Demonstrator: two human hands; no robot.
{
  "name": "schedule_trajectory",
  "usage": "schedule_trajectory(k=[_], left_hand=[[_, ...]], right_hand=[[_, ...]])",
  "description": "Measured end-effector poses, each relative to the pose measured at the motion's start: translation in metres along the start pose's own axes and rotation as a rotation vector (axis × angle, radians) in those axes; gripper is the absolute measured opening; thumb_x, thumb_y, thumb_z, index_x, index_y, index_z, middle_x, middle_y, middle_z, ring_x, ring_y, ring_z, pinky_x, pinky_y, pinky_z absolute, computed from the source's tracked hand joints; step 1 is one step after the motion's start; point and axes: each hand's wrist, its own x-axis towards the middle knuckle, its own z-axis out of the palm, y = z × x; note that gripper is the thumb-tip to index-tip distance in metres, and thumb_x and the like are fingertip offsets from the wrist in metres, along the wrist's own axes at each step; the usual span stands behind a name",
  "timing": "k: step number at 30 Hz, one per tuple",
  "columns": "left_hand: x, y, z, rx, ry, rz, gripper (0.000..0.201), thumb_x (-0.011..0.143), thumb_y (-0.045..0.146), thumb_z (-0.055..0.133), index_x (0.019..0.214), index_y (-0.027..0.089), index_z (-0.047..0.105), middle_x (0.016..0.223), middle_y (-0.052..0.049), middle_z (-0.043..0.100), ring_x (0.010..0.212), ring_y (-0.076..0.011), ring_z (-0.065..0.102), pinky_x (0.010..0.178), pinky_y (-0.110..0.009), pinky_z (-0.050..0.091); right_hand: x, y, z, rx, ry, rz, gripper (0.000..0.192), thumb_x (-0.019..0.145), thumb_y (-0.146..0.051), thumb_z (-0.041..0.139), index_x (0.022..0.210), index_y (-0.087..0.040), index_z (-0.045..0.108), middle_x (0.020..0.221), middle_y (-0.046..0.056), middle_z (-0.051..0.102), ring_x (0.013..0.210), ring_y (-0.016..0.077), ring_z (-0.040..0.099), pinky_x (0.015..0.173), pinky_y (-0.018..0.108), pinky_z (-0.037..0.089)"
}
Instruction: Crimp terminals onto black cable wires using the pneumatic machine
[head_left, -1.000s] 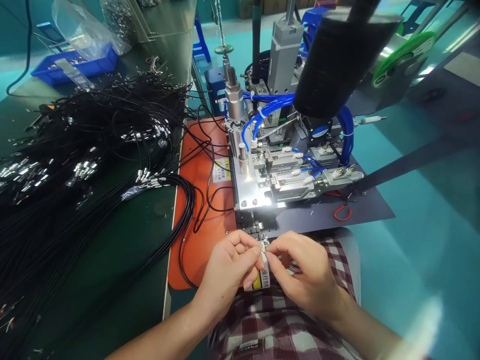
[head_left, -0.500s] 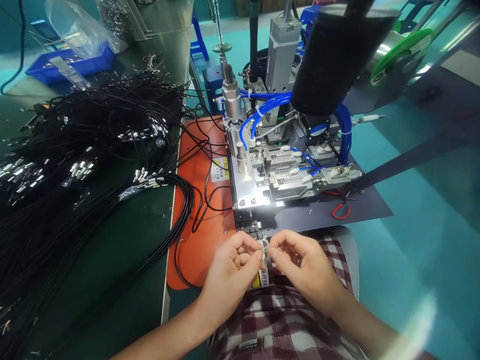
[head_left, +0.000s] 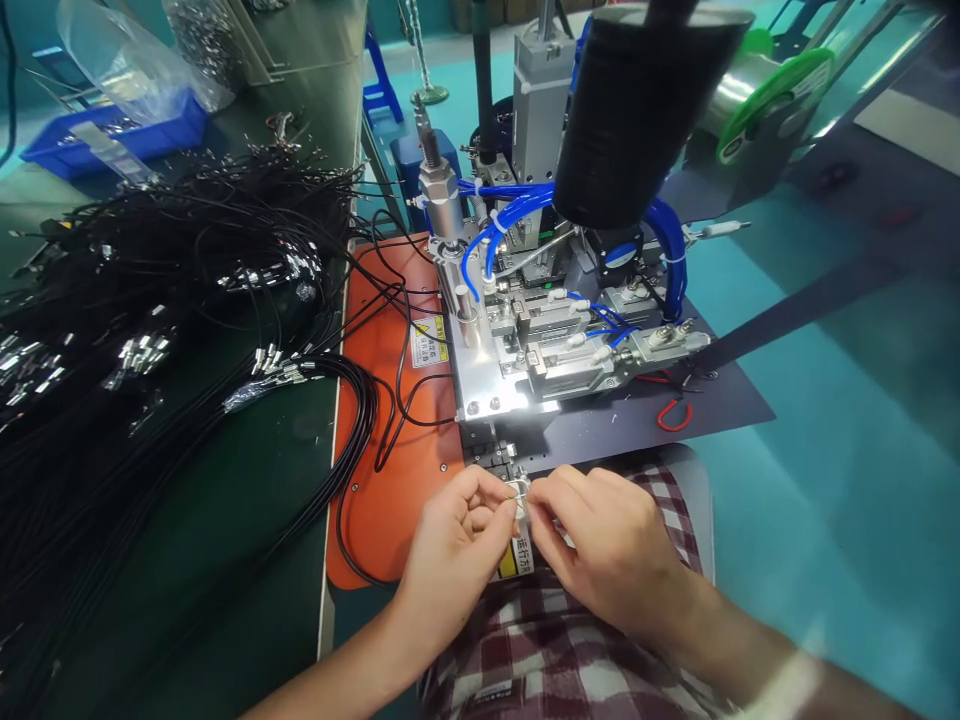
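My left hand (head_left: 461,540) is closed in a pinch, thumb against forefinger, on a thin pale wire (head_left: 520,491). Opposite it, my right hand (head_left: 611,535) pinches the wire's other side, with its back turned upward and its fingertips partly hidden. Both hands meet just above the near end of the machine's metal track (head_left: 499,455). Below the fingers shows a yellow-and-white label (head_left: 517,557). The wire is too small to make out in detail.
A machine (head_left: 540,340) with blue air hoses (head_left: 517,210) stands ahead on an orange base plate (head_left: 390,400). Black cables (head_left: 352,430) with metal ends heap up at left, near a blue tray (head_left: 112,135). Red-handled pliers (head_left: 673,413) lie right. A black cylinder (head_left: 637,120) hangs above.
My right hand has rolled over, so its back faces up more and its fingers close nearer the wire. My left hand keeps its pinch. The whole view has shifted slightly.
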Motion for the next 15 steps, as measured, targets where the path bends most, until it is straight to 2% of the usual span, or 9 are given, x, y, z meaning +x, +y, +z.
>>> schedule_trajectory(k=[3, 7, 9, 15], left_hand=[[0.0, 0.004, 0.001, 0.02, -0.012, -0.007, 0.018, 0.078, 0.03, 0.064, 0.078, 0.015, 0.054, 0.061, 0.003, 0.056, 0.04, -0.0025, 0.038, 0.038, -0.015, 0.027], [0.001, 0.013, 0.001, -0.017, -0.017, -0.061, 0.02, 0.075, 0.031, 0.065, 0.076, 0.015, 0.053, 0.057, 0.003, 0.057, 0.038, -0.003, 0.038, 0.037, -0.015, 0.028], [0.002, 0.015, 0.001, -0.058, -0.024, -0.089, 0.021, 0.073, 0.03, 0.067, 0.076, 0.014, 0.054, 0.054, 0.003, 0.057, 0.037, -0.0028, 0.037, 0.036, -0.014, 0.027], [0.005, 0.013, -0.002, -0.105, -0.033, -0.088, 0.021, 0.074, 0.031, 0.068, 0.074, 0.013, 0.057, 0.054, 0.002, 0.057, 0.036, -0.0019, 0.037, 0.036, -0.014, 0.024]], right_hand=[[0.005, 0.003, -0.003, 0.181, -0.062, 0.116, 0.013, 0.089, -0.014, 0.048, 0.078, -0.017, 0.056, 0.067, 0.002, 0.059, 0.057, 0.0151, 0.047, 0.057, 0.031, 0.031], [0.01, 0.009, -0.004, 0.61, -0.229, 0.424, 0.016, 0.09, -0.015, 0.045, 0.076, -0.019, 0.051, 0.065, -0.002, 0.054, 0.056, 0.0123, 0.048, 0.052, 0.025, 0.035], [0.01, 0.011, -0.001, 0.783, -0.276, 0.523, 0.016, 0.09, -0.017, 0.044, 0.076, -0.02, 0.051, 0.065, -0.003, 0.052, 0.056, 0.0116, 0.046, 0.05, 0.023, 0.035], [0.006, 0.011, 0.007, 0.982, -0.215, 0.59, 0.014, 0.09, -0.024, 0.048, 0.077, -0.018, 0.053, 0.068, -0.002, 0.051, 0.061, 0.0115, 0.046, 0.056, 0.023, 0.039]])
